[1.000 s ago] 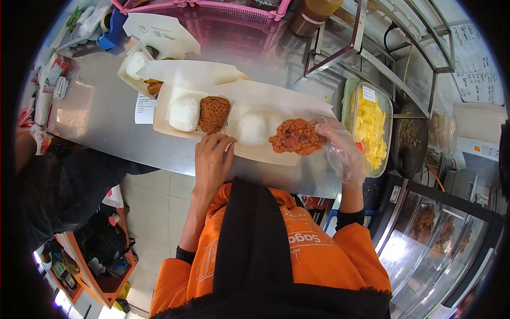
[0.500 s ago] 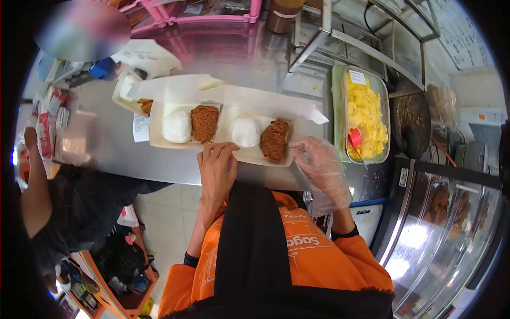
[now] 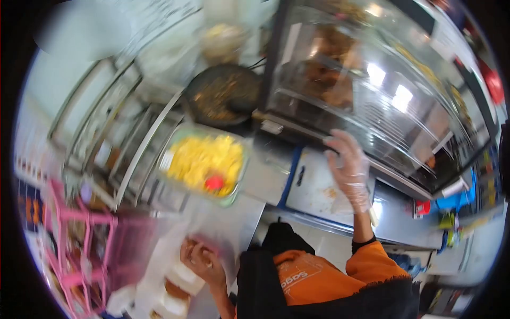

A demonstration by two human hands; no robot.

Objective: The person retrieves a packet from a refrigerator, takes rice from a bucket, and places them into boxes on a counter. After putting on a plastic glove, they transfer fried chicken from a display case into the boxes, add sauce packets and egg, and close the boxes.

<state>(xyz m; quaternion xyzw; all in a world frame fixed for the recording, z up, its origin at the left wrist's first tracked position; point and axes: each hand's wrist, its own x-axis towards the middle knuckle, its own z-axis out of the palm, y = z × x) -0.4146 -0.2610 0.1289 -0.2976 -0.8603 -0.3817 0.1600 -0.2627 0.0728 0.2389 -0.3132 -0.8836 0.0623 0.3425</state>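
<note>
My right hand (image 3: 348,167), in a clear plastic glove, is raised with fingers apart and holds nothing. It hovers over a white cutting board (image 3: 319,183) with crumbs on it, in front of a glass display case (image 3: 366,90) holding brown fried pieces. At the lower left, my bare left hand (image 3: 204,263) is bent over the end of the row of paper food boxes (image 3: 186,279). Motion blur hides whether its fingers grip the box edge. A brown fried piece (image 3: 175,290) lies in one box, beside white rice.
A clear tub of yellow food (image 3: 196,159) with a red item stands on the metal counter (image 3: 247,212). Behind it are a dark stone mortar (image 3: 226,95) and a metal rack (image 3: 151,143). A pink shelf (image 3: 87,218) stands at left.
The view has swung right, toward the display case. My gloved right hand has left the box edge and reached out over the cutting board, fingers spreading. My left hand stays by the boxes.
</note>
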